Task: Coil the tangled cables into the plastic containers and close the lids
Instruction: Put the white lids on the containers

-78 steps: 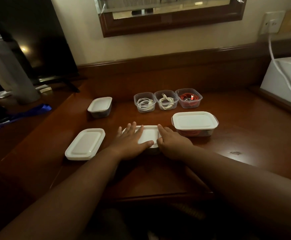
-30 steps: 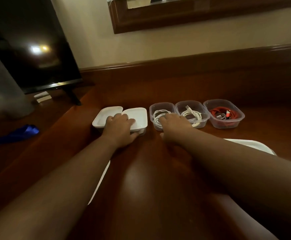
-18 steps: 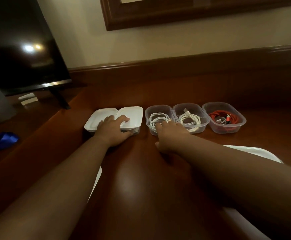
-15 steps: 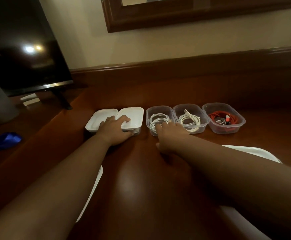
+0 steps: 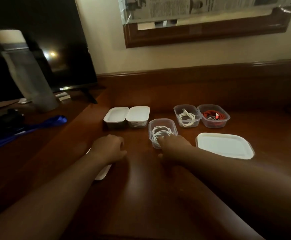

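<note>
Two small lidded containers [image 5: 116, 116] [image 5: 137, 116] stand side by side at the back left. My right hand [image 5: 174, 146] grips the near rim of an open clear container [image 5: 163, 122] with a coiled white cable [image 5: 161, 132] inside; a finger hooks over the rim. It sits nearer to me than the other two open containers, one with a white cable [image 5: 187, 116], one with a red cable [image 5: 214, 116]. My left hand [image 5: 109, 148] hovers over the table with loosely curled fingers, holding nothing.
A larger white-lidded container [image 5: 224, 145] lies right of my right hand. A white lid [image 5: 101, 172] shows partly under my left forearm. A TV [image 5: 54, 45], a grey bottle [image 5: 30, 73] and a blue strap [image 5: 37, 125] are to the left.
My right hand has pulled the leftmost open container out of the row toward me. My left hand has let go of the lidded container and drawn back.
</note>
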Tool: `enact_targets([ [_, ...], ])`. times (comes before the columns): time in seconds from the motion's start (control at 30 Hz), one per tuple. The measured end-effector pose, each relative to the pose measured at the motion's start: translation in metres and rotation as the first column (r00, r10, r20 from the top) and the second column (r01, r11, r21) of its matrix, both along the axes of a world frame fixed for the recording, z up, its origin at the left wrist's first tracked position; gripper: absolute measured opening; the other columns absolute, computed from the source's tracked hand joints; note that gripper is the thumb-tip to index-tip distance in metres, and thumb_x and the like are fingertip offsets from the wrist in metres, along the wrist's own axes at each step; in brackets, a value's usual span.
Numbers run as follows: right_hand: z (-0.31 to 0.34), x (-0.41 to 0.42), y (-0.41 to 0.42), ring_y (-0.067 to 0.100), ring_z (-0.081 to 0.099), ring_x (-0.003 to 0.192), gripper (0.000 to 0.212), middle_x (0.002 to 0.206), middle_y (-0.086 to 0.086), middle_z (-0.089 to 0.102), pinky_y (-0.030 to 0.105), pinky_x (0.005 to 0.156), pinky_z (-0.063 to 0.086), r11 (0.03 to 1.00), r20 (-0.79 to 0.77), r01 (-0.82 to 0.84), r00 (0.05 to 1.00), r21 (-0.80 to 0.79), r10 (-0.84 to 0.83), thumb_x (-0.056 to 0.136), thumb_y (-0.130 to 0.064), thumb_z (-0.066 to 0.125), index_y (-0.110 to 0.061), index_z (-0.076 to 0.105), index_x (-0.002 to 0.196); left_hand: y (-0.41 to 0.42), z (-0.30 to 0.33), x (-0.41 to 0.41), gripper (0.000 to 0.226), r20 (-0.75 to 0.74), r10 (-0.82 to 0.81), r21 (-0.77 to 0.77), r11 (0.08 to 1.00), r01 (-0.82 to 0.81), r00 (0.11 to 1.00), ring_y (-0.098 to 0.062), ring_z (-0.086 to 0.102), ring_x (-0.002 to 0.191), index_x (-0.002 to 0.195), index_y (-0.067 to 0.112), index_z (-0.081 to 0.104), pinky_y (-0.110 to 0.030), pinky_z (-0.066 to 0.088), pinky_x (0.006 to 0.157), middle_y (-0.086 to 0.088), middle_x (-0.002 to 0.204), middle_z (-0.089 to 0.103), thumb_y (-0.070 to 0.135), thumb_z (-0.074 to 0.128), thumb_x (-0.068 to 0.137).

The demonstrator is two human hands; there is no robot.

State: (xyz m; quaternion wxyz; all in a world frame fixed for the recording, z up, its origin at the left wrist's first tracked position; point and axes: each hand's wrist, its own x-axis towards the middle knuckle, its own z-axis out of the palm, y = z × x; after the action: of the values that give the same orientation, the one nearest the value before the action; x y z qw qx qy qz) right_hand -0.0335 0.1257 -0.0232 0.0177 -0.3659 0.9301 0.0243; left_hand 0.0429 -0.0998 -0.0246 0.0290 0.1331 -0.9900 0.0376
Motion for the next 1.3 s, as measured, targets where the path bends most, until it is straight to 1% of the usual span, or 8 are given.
enact_targets([
  [0.13,-0.007,0.038,0.023,0.028,0.041,0.135,0.061,0.151,0.008,0.041,0.040,0.109,0.036,0.991,0.059,-0.061,0.996,-0.122,0.069,0.093,-0.045,0.058,-0.020,0.041,0.146,-0.005,-0.006,0.037,0.031,0.005,0.048,0.060,0.997,-0.049,0.999,-0.021,0.063,0.103,0.109,0.028,0.066,-0.032,0.053,0.085,0.002,0.115,0.067,0.043,0.067,0.082],
  [0.33,-0.022,0.079,0.056,0.036,-0.008,0.150,0.077,0.164,0.016,-0.006,0.049,0.120,0.011,0.971,0.202,0.074,0.979,-0.229,-0.027,0.089,-0.057,0.059,-0.016,0.032,0.149,0.000,-0.009,0.057,0.044,0.039,0.093,0.076,0.992,-0.096,0.995,-0.023,0.056,0.121,0.124,0.025,0.064,-0.032,0.049,0.094,-0.001,0.130,0.062,0.032,0.063,0.080],
  [0.5,-0.030,0.094,0.073,0.029,0.023,0.147,0.075,0.164,0.009,-0.001,0.038,0.113,0.036,0.892,0.346,0.220,0.935,-0.395,-0.077,0.077,-0.060,0.071,-0.016,0.044,0.133,0.004,-0.006,0.057,0.048,0.046,0.088,0.082,0.992,-0.092,0.995,-0.023,0.054,0.125,0.128,0.021,0.065,-0.030,0.047,0.095,-0.003,0.135,0.060,0.025,0.067,0.081],
  [0.7,-0.038,0.092,0.083,0.017,0.043,0.134,0.091,0.152,0.002,0.036,0.018,0.095,0.043,0.742,0.388,0.270,0.922,-0.614,-0.014,0.071,-0.042,0.085,-0.019,0.034,0.143,0.013,-0.007,0.060,0.037,-0.021,0.055,0.035,0.998,-0.055,0.998,-0.026,0.064,0.098,0.112,0.012,0.061,-0.033,0.055,0.080,-0.009,0.113,0.066,0.012,0.065,0.076],
  [0.83,-0.040,0.087,0.086,0.019,0.037,0.140,0.107,0.157,0.002,0.032,0.025,0.103,0.040,0.693,0.458,0.304,0.888,-0.654,0.044,0.069,-0.039,0.087,-0.020,0.023,0.152,0.017,-0.008,0.057,0.045,-0.048,0.047,0.044,0.998,-0.045,0.998,-0.024,0.056,0.124,0.133,0.013,0.056,-0.030,0.045,0.098,-0.005,0.138,0.057,0.010,0.059,0.088],
  [0.9,-0.042,0.082,0.087,0.019,0.031,0.144,0.114,0.161,0.002,0.025,0.025,0.107,0.035,0.695,0.481,0.299,0.873,-0.654,0.077,0.068,-0.041,0.087,-0.021,0.018,0.155,0.021,-0.001,0.056,0.044,-0.114,0.049,0.066,0.997,-0.041,0.992,-0.026,0.061,0.116,0.129,0.015,0.060,-0.034,0.050,0.093,-0.007,0.132,0.061,0.014,0.064,0.085],
  [1.1,-0.050,0.072,0.089,0.017,0.030,0.145,0.121,0.162,0.001,0.022,0.026,0.111,0.032,0.683,0.520,0.313,0.846,-0.660,0.114,0.067,-0.040,0.088,-0.026,0.008,0.157,0.058,0.011,0.063,0.027,-0.435,-0.306,0.191,0.888,0.419,0.847,-0.016,0.056,0.082,0.098,0.020,0.069,-0.025,0.039,0.064,0.005,0.091,0.058,0.010,0.059,0.076],
  [1.3,-0.050,0.075,0.090,0.007,0.028,0.142,0.118,0.160,-0.006,0.025,0.020,0.108,0.032,0.642,0.537,0.310,0.821,-0.701,0.191,0.072,-0.031,0.087,-0.023,0.005,0.157,0.084,-0.013,0.066,0.019,-0.488,-0.516,0.165,0.738,0.654,0.704,0.000,0.051,0.076,0.086,0.024,0.072,-0.019,0.038,0.068,0.018,0.079,0.056,0.023,0.060,0.071],
])
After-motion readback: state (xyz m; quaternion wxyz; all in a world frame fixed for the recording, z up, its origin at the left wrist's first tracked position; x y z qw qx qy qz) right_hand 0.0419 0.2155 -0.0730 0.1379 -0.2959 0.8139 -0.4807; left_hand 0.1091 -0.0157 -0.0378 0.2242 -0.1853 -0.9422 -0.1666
